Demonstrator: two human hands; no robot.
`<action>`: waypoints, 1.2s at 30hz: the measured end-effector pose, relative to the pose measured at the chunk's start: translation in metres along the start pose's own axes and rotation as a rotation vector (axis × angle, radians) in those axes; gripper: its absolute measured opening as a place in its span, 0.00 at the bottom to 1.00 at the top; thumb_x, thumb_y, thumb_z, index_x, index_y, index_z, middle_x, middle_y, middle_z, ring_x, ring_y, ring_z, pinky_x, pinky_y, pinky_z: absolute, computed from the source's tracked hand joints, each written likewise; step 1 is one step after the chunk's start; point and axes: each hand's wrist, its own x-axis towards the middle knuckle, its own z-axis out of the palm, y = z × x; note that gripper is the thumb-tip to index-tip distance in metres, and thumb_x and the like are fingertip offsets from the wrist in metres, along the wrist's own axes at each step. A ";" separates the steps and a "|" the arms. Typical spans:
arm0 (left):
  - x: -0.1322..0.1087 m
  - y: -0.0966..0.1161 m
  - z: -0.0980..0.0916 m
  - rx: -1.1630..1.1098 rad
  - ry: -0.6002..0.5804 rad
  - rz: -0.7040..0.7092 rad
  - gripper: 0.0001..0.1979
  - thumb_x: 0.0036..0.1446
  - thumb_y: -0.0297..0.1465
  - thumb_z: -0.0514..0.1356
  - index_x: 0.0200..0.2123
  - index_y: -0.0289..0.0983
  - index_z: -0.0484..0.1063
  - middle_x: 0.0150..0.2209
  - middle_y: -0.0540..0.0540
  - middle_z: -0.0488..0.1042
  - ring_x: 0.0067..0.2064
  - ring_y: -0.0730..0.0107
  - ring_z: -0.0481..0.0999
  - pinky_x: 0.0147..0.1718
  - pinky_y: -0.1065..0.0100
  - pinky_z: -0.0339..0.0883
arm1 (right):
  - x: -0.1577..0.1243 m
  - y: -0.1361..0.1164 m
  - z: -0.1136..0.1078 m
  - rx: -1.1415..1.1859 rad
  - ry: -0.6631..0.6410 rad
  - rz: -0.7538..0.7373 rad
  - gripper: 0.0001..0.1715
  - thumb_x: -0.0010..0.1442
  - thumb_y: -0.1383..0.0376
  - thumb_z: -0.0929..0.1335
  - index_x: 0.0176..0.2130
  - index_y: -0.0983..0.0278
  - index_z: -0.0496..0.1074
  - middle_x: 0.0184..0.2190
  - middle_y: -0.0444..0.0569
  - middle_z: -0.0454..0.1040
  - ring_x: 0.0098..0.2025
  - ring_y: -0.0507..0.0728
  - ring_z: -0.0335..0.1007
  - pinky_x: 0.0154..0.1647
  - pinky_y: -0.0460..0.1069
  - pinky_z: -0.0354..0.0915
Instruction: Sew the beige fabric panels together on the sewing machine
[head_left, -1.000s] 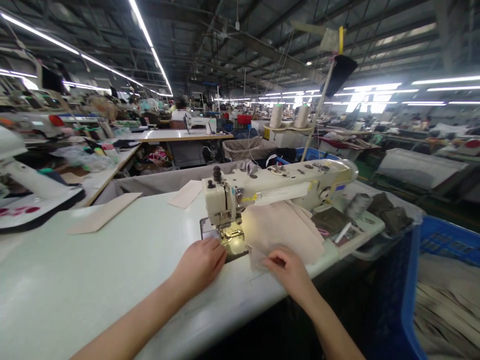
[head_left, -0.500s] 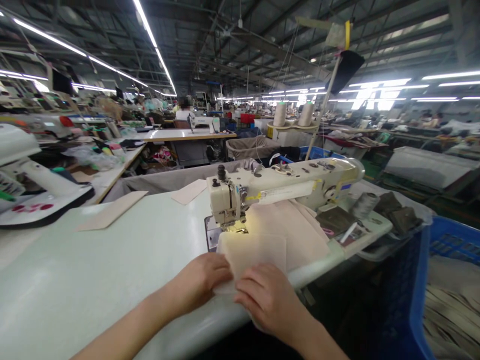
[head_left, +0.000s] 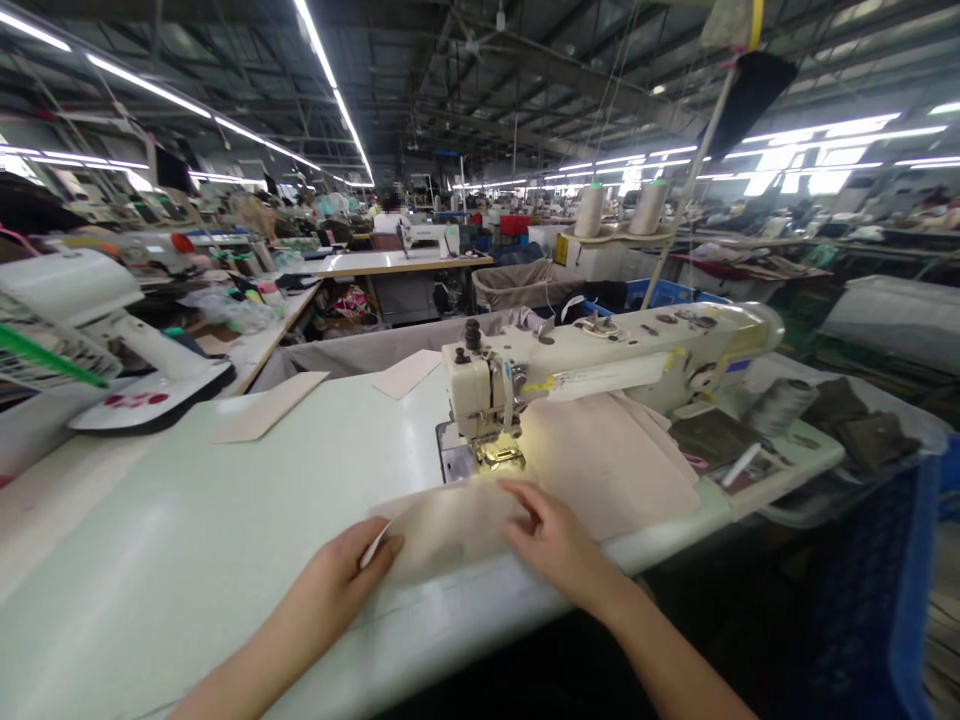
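A beige fabric piece (head_left: 442, 530) lies at the table's front edge, just before the needle area of a white sewing machine (head_left: 600, 350). My left hand (head_left: 349, 565) pinches its left end between thumb and fingers, and that edge is lifted a little. At the other end, my right hand (head_left: 551, 540) grips the piece near its upper right corner, with the index finger close to the lit presser foot (head_left: 501, 455). A stack of beige fabric pieces (head_left: 607, 460) rests under the machine arm, right of the needle.
Two more beige pieces (head_left: 274, 405) (head_left: 407, 373) lie at the table's back. A white fan (head_left: 150, 350) stands at left. Grey thread (head_left: 780, 405) and dark cloth (head_left: 712, 440) sit at right, beside a blue crate (head_left: 911, 590). Thread cones (head_left: 590, 210) stand behind.
My hands have moved apart, the left one leftward along the fabric. The piece, earlier bunched between both hands, is now stretched sideways before the needle. The view has shifted left.
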 end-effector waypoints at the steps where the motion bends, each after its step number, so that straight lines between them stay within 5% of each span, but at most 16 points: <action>1: 0.006 0.000 0.001 -0.005 0.002 -0.035 0.20 0.63 0.47 0.50 0.32 0.40 0.74 0.29 0.48 0.79 0.33 0.60 0.77 0.35 0.65 0.71 | 0.006 0.003 0.006 0.019 0.058 0.074 0.33 0.57 0.66 0.69 0.62 0.62 0.66 0.41 0.49 0.80 0.40 0.59 0.77 0.44 0.52 0.71; 4: 0.015 -0.004 0.005 0.001 -0.007 -0.086 0.21 0.61 0.47 0.49 0.32 0.40 0.74 0.27 0.49 0.77 0.30 0.61 0.76 0.32 0.66 0.68 | 0.014 0.013 0.021 0.039 0.219 0.152 0.40 0.56 0.65 0.70 0.65 0.65 0.56 0.35 0.46 0.78 0.33 0.57 0.75 0.40 0.51 0.70; 8: 0.012 -0.004 0.005 0.049 -0.004 -0.138 0.20 0.60 0.48 0.49 0.33 0.41 0.73 0.25 0.50 0.77 0.29 0.61 0.76 0.30 0.66 0.66 | 0.014 0.019 0.029 0.077 0.301 0.116 0.20 0.57 0.65 0.67 0.50 0.63 0.63 0.28 0.41 0.74 0.28 0.54 0.71 0.33 0.48 0.68; 12: 0.010 0.003 0.000 0.124 0.008 -0.200 0.18 0.58 0.47 0.48 0.30 0.43 0.69 0.25 0.48 0.77 0.28 0.58 0.77 0.30 0.64 0.65 | 0.014 0.015 0.021 0.022 0.191 0.105 0.04 0.57 0.68 0.67 0.35 0.61 0.69 0.25 0.40 0.72 0.27 0.53 0.70 0.31 0.46 0.65; 18: 0.010 0.004 0.003 0.160 0.007 -0.252 0.17 0.58 0.48 0.46 0.31 0.44 0.65 0.23 0.48 0.76 0.29 0.56 0.78 0.30 0.63 0.65 | 0.017 0.003 0.012 -0.061 0.075 0.067 0.09 0.58 0.71 0.69 0.38 0.62 0.79 0.32 0.45 0.80 0.32 0.54 0.74 0.36 0.46 0.67; 36: 0.015 0.017 -0.001 0.246 -0.016 -0.353 0.16 0.56 0.47 0.47 0.28 0.44 0.64 0.22 0.48 0.75 0.27 0.58 0.78 0.28 0.65 0.64 | 0.025 0.008 0.018 -0.200 0.068 0.028 0.09 0.60 0.73 0.69 0.36 0.62 0.79 0.33 0.46 0.77 0.35 0.54 0.73 0.38 0.46 0.65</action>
